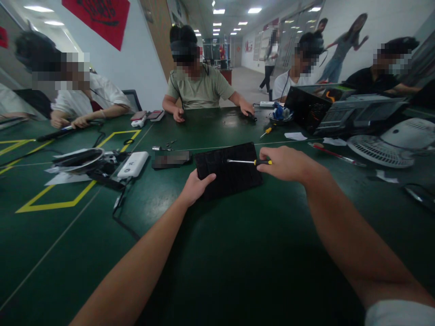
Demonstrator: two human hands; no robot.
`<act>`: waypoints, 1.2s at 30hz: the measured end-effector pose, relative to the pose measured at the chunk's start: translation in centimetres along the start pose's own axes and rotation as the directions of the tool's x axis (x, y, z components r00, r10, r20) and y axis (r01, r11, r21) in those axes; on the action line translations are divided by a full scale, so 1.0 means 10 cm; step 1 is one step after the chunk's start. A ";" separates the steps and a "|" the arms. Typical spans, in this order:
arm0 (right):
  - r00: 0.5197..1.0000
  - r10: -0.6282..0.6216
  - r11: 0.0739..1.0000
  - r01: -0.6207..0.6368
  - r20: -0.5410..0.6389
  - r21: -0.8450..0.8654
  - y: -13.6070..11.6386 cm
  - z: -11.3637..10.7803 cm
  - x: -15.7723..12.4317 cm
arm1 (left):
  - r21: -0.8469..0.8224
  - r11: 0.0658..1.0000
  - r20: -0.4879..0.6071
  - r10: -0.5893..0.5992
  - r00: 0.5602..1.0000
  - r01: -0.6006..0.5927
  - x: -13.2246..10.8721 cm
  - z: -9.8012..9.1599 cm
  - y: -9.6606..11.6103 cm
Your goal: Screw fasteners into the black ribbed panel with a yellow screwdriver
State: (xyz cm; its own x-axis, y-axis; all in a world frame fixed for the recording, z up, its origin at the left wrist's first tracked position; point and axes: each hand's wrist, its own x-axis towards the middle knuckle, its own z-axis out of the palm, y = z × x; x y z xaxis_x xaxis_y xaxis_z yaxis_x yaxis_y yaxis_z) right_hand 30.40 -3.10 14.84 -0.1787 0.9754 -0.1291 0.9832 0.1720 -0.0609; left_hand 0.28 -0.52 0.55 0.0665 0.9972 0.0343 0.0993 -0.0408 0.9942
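A flat black rectangular device [229, 174] lies on the green table [217, 253] in front of me. My left hand [195, 186] grips its near left corner, thumb on top. My right hand [287, 164] is closed round the yellow-and-black handle of a screwdriver [249, 161]. The thin metal shaft points left, and its tip rests over the upper middle of the device.
A white power bank [133, 164], cables and papers lie at the left inside yellow tape lines. A white fan [390, 145] and dark equipment cases [340, 111] stand at the right. Another screwdriver [268, 131] lies further back. Several people sit round the table's far side.
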 end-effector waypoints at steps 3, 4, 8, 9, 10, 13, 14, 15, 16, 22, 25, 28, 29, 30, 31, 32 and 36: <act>1.000 -0.001 1.000 0.001 -0.001 0.004 -0.01 -0.02 -0.01 | 0.011 1.000 0.011 0.008 1.000 -0.008 0.00 -0.01 0.00; 1.000 0.003 1.000 -0.003 0.003 0.005 -0.02 -0.02 -0.02 | 0.013 1.000 0.013 0.009 1.000 -0.010 0.00 -0.01 0.00; 1.000 0.004 1.000 -0.004 0.006 0.001 -0.03 -0.03 -0.03 | 0.016 1.000 0.014 -0.001 1.000 0.001 0.00 -0.02 -0.01; 1.000 -0.001 1.000 0.001 0.000 0.003 -0.02 -0.03 -0.03 | 0.014 1.000 0.015 -0.002 1.000 0.002 0.00 -0.02 -0.01; 1.000 -0.007 1.000 0.007 -0.006 0.006 -0.01 -0.02 -0.02 | 0.010 1.000 0.017 -0.003 1.000 0.002 0.00 -0.02 -0.01; 1.000 -0.024 1.000 0.024 -0.014 0.019 0.01 0.00 -0.01 | 0.007 1.000 0.016 0.000 1.000 0.000 0.00 -0.02 -0.01; 1.000 -0.028 0.999 0.028 -0.014 0.021 0.01 0.00 0.00 | 0.013 1.000 0.015 -0.001 1.000 0.000 0.00 -0.02 -0.01; 1.000 -0.029 0.999 0.029 -0.012 0.022 0.01 0.00 0.00 | 0.019 1.000 0.015 -0.001 1.000 0.001 0.00 -0.02 -0.01; 1.000 -0.029 0.999 0.029 -0.007 0.023 0.01 -0.01 0.00 | 0.023 1.000 0.017 -0.002 1.000 0.001 0.00 -0.02 -0.01; 1.000 -0.004 1.000 0.004 0.030 0.012 -0.01 -0.03 -0.01 | 0.004 1.000 0.015 -0.005 1.000 0.004 0.00 -0.02 -0.01; 0.999 0.007 1.000 -0.007 0.040 0.012 -0.02 -0.04 -0.01 | -0.009 1.000 0.012 -0.006 1.000 0.006 0.01 -0.02 -0.01; 0.998 0.026 1.000 -0.026 0.051 0.008 -0.04 -0.05 -0.01 | 0.007 1.000 -0.002 0.010 1.000 -0.009 0.02 -0.01 -0.02; 0.998 0.032 0.999 -0.033 0.055 0.011 -0.05 -0.05 -0.02 | 0.015 1.000 -0.005 0.013 1.000 -0.012 0.02 -0.01 -0.03; 0.998 0.034 0.999 -0.035 0.057 0.018 -0.05 -0.05 -0.02 | 0.021 1.000 -0.005 0.012 1.000 -0.012 0.02 -0.01 -0.03; 0.998 0.031 0.999 -0.033 0.057 0.024 -0.05 -0.05 -0.02 | 0.027 1.000 -0.003 0.010 1.000 -0.010 0.02 -0.01 -0.03; 0.998 0.029 0.999 -0.031 0.054 0.026 -0.05 -0.05 -0.02 | 0.032 0.999 -0.001 0.008 1.000 -0.008 0.02 -0.02 -0.03; 0.999 0.013 1.000 -0.013 0.032 0.013 -0.02 -0.02 -0.01 | 0.023 1.000 0.007 0.001 1.000 -0.001 0.01 -0.01 -0.01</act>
State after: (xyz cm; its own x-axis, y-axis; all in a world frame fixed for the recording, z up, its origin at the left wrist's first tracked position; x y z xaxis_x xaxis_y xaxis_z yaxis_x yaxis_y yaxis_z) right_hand 30.21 -3.21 15.10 -0.1670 0.9726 -0.1618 0.9850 0.1572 -0.0717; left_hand 0.13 -0.39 0.48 0.0733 0.9967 0.0349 0.1222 -0.0437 0.9915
